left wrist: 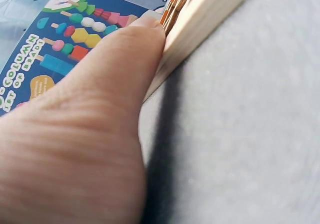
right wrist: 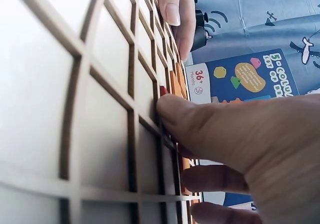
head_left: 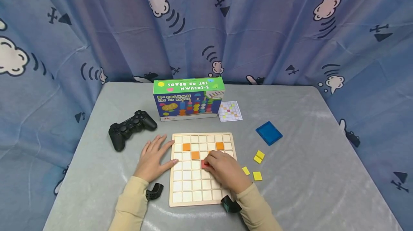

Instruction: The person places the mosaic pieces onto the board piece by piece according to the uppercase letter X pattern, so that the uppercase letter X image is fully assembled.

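A wooden grid board (head_left: 202, 203) lies on the table with orange tiles (head_left: 186, 147) in some of its upper cells. My left hand (head_left: 153, 162) rests with spread fingers at the board's left edge, its thumb (left wrist: 135, 48) and index fingertip on the rim. Over the middle of the grid, my right hand (head_left: 227, 171) pinches a red tile (head_left: 204, 164) between thumb and curled fingers, at a cell below the orange ones. A sliver of the red tile (right wrist: 163, 90) shows by the thumb in the right wrist view; the fingers hide the rest.
Several yellow tiles (head_left: 257, 176) lie right of the board, with a blue square tray (head_left: 269, 133) beyond them. Behind the board stand a bead-set box (head_left: 189, 104) and a patterned card (head_left: 230, 111). A black game controller (head_left: 132, 128) lies at the left.
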